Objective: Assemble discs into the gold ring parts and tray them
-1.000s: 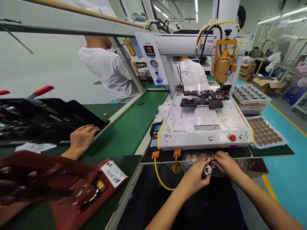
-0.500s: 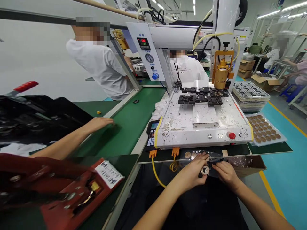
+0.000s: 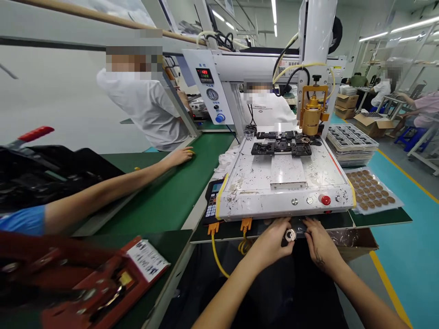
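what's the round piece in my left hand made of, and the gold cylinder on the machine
The round piece in your left hand looks like shiny metal or coated plastic, given its bright rim. The gold cylinder seems anodised or painted metal, with a satin sheen.

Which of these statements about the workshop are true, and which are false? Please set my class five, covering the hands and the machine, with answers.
1. The left hand holds a small round part. True.
2. The sheet of brown discs lies left of the white machine in the picture. False: it lies to the right.
3. A red button sits on the machine's front panel. True.
4. The black fixtures lie on the floor. False: they rest on the machine's bed.
5. Two orange plugs show near the machine's front edge. True.
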Tool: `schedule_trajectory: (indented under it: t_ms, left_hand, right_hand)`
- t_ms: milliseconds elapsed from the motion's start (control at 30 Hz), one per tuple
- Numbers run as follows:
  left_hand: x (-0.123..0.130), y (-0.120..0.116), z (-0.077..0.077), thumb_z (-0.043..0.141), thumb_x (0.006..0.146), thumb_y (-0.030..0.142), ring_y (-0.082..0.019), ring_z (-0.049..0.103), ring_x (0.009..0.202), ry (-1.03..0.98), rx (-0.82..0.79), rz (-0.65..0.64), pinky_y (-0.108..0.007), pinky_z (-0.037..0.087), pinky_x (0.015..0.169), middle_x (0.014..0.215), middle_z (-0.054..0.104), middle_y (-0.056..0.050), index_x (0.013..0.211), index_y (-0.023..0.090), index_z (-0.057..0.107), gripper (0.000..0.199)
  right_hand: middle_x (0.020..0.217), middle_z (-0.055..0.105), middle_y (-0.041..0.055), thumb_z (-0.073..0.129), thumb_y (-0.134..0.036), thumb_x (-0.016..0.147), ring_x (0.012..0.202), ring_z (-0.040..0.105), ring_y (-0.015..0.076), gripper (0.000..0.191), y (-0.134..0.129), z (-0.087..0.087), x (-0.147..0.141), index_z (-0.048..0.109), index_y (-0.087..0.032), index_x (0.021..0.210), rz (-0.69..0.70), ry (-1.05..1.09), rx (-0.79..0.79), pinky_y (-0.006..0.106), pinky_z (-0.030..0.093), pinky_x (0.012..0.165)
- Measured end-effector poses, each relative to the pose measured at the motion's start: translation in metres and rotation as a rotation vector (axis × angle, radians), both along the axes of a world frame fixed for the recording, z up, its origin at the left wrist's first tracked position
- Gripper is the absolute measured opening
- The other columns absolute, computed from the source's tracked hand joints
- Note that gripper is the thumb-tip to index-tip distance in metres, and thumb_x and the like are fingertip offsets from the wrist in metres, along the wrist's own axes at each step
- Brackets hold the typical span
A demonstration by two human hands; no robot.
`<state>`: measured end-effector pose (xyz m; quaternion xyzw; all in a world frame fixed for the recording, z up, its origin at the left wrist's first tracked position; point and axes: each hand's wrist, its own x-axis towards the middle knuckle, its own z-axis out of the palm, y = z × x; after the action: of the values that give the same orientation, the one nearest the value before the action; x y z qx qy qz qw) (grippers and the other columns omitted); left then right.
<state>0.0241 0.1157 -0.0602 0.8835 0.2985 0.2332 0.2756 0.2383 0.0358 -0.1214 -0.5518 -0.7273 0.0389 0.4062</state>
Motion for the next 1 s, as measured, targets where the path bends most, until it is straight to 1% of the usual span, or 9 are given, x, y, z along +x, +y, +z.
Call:
schedule_trajectory:
  t_ms: [100,300,400,500,633,700,767,900,1000]
  left_hand:
    - [-0.008,-0.012,-0.007,0.071,0.079,0.011,-0.035,0.061,0.137,-0.032,0.098,0.019,-0.052,0.05,0.116,0.139,0.069,-0.013,0.11,0.022,0.062,0.034]
    - [0.003,-0.022,-0.013,0.071,0.079,0.009,-0.034,0.066,0.126,-0.021,0.145,0.049,-0.053,0.054,0.109,0.128,0.073,-0.014,0.11,0.021,0.062,0.035]
    - [0.015,-0.02,-0.011,0.072,0.079,0.009,-0.035,0.067,0.121,-0.001,0.155,0.101,-0.053,0.055,0.105,0.122,0.073,-0.014,0.109,0.019,0.062,0.033]
    - [0.025,-0.02,-0.009,0.071,0.083,0.011,-0.035,0.068,0.114,0.022,0.179,0.155,-0.055,0.055,0.101,0.116,0.072,-0.013,0.105,0.019,0.062,0.025]
    - [0.028,-0.025,-0.004,0.07,0.082,0.01,-0.036,0.065,0.117,-0.052,0.157,0.184,-0.055,0.053,0.102,0.123,0.069,-0.014,0.106,0.019,0.065,0.026]
    - [0.024,-0.03,0.001,0.071,0.081,0.011,-0.035,0.065,0.116,-0.146,0.049,0.178,-0.054,0.053,0.102,0.12,0.069,-0.013,0.105,0.02,0.066,0.026]
    - [0.017,-0.038,0.007,0.071,0.083,0.014,-0.029,0.069,0.104,-0.277,-0.209,0.161,-0.047,0.056,0.095,0.109,0.071,-0.009,0.105,0.021,0.066,0.023]
    - [0.002,-0.057,0.019,0.081,0.084,0.026,-0.02,0.075,0.082,-0.61,-0.932,0.18,-0.033,0.061,0.076,0.098,0.072,-0.003,0.114,0.021,0.062,0.036]
    - [-0.008,-0.07,0.029,0.093,0.075,0.025,-0.023,0.079,0.095,-0.8,-1.161,0.284,-0.032,0.063,0.086,0.105,0.077,-0.006,0.116,0.018,0.063,0.051]
  right_hand:
    - [0.142,0.067,0.0171,0.047,-0.013,0.104,0.138,0.061,0.034,0.022,0.005,-0.001,0.0,0.061,-0.021,0.119,-0.004,0.047,-0.004,0.064,0.047,0.118]
    - [0.132,0.072,0.0128,0.053,-0.022,0.105,0.135,0.061,0.0314,0.012,-0.004,0.009,0.009,0.065,-0.024,0.107,-0.063,0.212,-0.017,0.054,0.049,0.115]
    - [0.114,0.076,0.0122,0.055,-0.031,0.106,0.117,0.069,0.0314,0.014,-0.015,0.022,0.014,0.066,-0.023,0.105,-0.164,0.311,-0.053,0.051,0.053,0.105]
    - [0.102,0.078,0.0096,0.055,-0.04,0.107,0.093,0.075,0.0257,0.023,-0.021,0.04,0.016,0.068,-0.021,0.108,-0.21,0.405,-0.151,0.037,0.061,0.082]
    - [0.109,0.079,0.0085,0.055,-0.051,0.106,0.096,0.076,0.0238,0.037,-0.027,0.065,0.017,0.073,-0.022,0.121,-0.182,0.505,-0.262,0.031,0.06,0.08]
    - [0.113,0.078,0.0086,0.058,-0.055,0.104,0.104,0.073,0.025,0.041,-0.03,0.076,0.016,0.076,-0.023,0.124,-0.145,0.57,-0.313,0.033,0.058,0.087]
    - [0.11,0.077,0.0084,0.065,-0.057,0.099,0.103,0.071,0.025,0.043,-0.033,0.085,0.012,0.078,-0.024,0.123,-0.108,0.657,-0.372,0.035,0.057,0.088]
    - [0.088,0.075,0.0046,0.081,-0.058,0.086,0.067,0.063,0.0166,0.046,-0.031,0.093,-0.001,0.076,-0.021,0.114,-0.05,0.935,-0.505,0.03,0.053,0.063]
    - [0.077,0.072,0.0014,0.088,-0.054,0.079,0.055,0.055,0.0117,0.042,-0.026,0.094,-0.012,0.071,-0.019,0.094,0.018,1.073,-0.567,0.027,0.047,0.054]
